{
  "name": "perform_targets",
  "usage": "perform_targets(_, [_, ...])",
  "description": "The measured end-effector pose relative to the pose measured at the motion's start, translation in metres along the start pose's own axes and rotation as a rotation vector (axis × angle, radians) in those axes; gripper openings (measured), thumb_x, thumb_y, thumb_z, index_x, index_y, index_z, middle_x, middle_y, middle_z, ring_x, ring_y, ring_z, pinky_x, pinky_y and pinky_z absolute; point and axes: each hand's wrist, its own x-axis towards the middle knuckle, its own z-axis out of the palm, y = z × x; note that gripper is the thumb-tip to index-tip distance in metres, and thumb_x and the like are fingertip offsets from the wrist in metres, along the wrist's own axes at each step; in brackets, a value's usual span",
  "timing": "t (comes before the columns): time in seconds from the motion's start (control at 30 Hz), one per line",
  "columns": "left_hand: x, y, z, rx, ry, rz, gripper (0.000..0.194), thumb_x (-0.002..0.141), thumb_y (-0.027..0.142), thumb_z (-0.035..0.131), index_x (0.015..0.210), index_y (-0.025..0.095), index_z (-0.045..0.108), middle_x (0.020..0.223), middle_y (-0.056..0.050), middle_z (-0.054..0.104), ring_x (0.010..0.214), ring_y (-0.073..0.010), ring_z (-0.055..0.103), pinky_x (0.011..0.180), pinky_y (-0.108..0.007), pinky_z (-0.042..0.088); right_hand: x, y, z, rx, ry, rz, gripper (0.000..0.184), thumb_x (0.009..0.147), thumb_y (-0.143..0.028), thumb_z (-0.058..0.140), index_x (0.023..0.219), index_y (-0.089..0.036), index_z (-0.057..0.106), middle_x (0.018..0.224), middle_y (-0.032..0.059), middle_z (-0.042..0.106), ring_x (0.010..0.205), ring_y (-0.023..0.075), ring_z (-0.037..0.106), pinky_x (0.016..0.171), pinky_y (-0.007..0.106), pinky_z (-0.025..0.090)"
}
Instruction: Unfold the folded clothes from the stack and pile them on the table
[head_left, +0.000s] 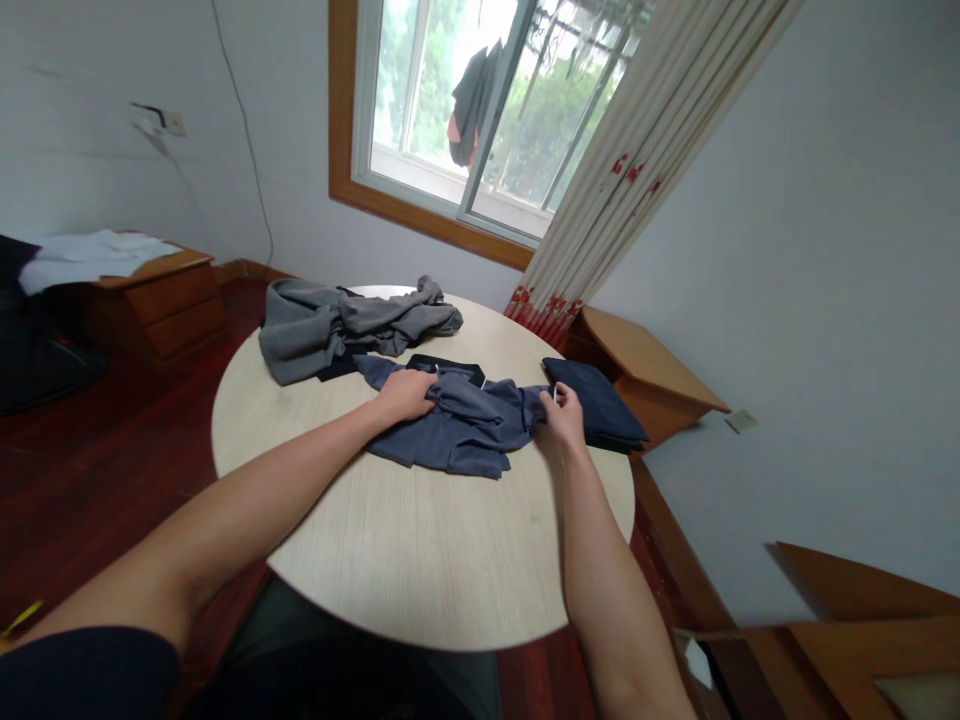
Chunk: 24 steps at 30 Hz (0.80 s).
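A crumpled blue-grey garment (469, 425) lies on the round pale wooden table (420, 550). My left hand (405, 393) grips its left part with the fingers curled into the cloth. My right hand (562, 415) pinches its right edge, thumb and fingers closed on the fabric. A folded dark navy garment (600, 405) lies just right of my right hand, at the table's edge. A rumpled grey garment (337, 325) lies heaped at the far side of the table, with a black item (446, 367) partly under the clothes.
A wooden bedside cabinet (641, 375) stands behind the table on the right, below a striped curtain (637, 160). Another wooden cabinet (150, 295) with white cloth on top stands at the left. The window (480, 110) is behind. The floor is dark red wood.
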Motion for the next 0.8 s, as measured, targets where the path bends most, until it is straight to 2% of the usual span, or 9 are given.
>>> perform_targets(0.1, [0.002,-0.003,0.001,-0.190,0.172,-0.034,0.014,0.084,0.026,0.059,0.092,0.020,0.068,0.095,-0.010,0.073,0.095,-0.0302,0.068,0.084,-0.039,0.051,-0.018,-0.003,0.017,-0.082,-0.250,-0.072,0.058,0.070,-0.046,0.072,0.120,-0.018,0.066,0.125,0.0153,0.066,0.118,0.0301,0.060,0.106,0.047,0.043])
perform_targets(0.2, [0.002,-0.003,0.004,-0.461,0.320,-0.015,0.021,0.087,0.035,0.058,0.097,0.018,0.065,0.095,-0.009,0.072,0.094,-0.0272,0.067,0.087,-0.039,0.051,-0.045,-0.024,0.041,0.067,-0.481,-0.112,0.057,0.074,-0.051,0.072,0.121,-0.019,0.068,0.128,0.0134,0.067,0.120,0.0296,0.060,0.108,0.047,0.041])
perform_targets(0.27, [0.001,-0.001,0.007,-0.606,0.304,0.097,0.042,0.082,0.043,0.066,0.115,0.017,0.061,0.113,-0.011,0.070,0.107,-0.0279,0.065,0.096,-0.041,0.049,-0.062,-0.041,0.054,0.250,-0.596,-0.100,0.058,0.076,-0.053,0.071,0.125,-0.021,0.067,0.128,0.0114,0.067,0.118,0.0282,0.061,0.106,0.046,0.044])
perform_targets(0.37, [-0.003,0.005,0.010,-0.665,0.174,0.271,0.095,0.063,0.048,0.083,0.144,0.018,0.043,0.146,-0.016,0.052,0.132,-0.0315,0.052,0.110,-0.042,0.041,-0.078,-0.064,0.062,0.416,-0.698,-0.133,0.054,0.074,-0.052,0.076,0.120,-0.024,0.070,0.127,0.0077,0.068,0.120,0.0270,0.060,0.106,0.042,0.045])
perform_targets(0.4, [-0.004,0.007,0.011,-0.655,0.148,0.283,0.100,0.060,0.048,0.084,0.146,0.018,0.041,0.149,-0.015,0.050,0.134,-0.0321,0.050,0.111,-0.041,0.041,-0.080,-0.069,0.061,0.435,-0.714,-0.137,0.052,0.072,-0.051,0.077,0.117,-0.025,0.072,0.125,0.0069,0.069,0.120,0.0271,0.061,0.105,0.042,0.046])
perform_targets(0.53, [-0.007,0.017,0.005,-0.628,0.153,0.215,0.060,0.068,0.041,0.075,0.123,0.021,0.060,0.120,-0.006,0.070,0.110,-0.0282,0.066,0.098,-0.039,0.050,-0.080,-0.079,0.051,0.434,-0.760,-0.083,0.045,0.069,-0.054,0.078,0.102,-0.025,0.076,0.112,0.0066,0.074,0.107,0.0275,0.066,0.097,0.043,0.050])
perform_targets(0.63, [-0.009,0.019,-0.018,-0.588,0.234,0.206,0.038,0.071,0.036,0.069,0.105,0.020,0.066,0.104,-0.003,0.073,0.099,-0.0258,0.068,0.090,-0.037,0.053,-0.073,-0.081,0.039,0.421,-0.693,-0.096,0.042,0.069,-0.055,0.078,0.096,-0.023,0.076,0.104,0.0071,0.075,0.099,0.0255,0.069,0.091,0.041,0.052])
perform_targets(0.73, [-0.013,0.002,-0.060,-0.538,0.531,0.134,0.031,0.078,0.039,0.064,0.101,0.018,0.065,0.104,-0.003,0.072,0.104,-0.0250,0.066,0.092,-0.038,0.053,-0.057,-0.077,0.023,0.459,-0.518,-0.095,0.044,0.071,-0.059,0.075,0.093,-0.021,0.073,0.096,0.0089,0.076,0.091,0.0233,0.071,0.086,0.040,0.054])
perform_targets(0.8, [-0.014,-0.020,-0.091,-0.468,0.769,-0.016,0.032,0.087,0.044,0.058,0.106,0.018,0.061,0.106,-0.003,0.070,0.114,-0.0259,0.061,0.094,-0.043,0.051,-0.043,-0.070,0.012,0.463,-0.381,-0.076,0.046,0.070,-0.060,0.075,0.092,-0.019,0.070,0.090,0.0091,0.076,0.082,0.0215,0.072,0.081,0.038,0.055])
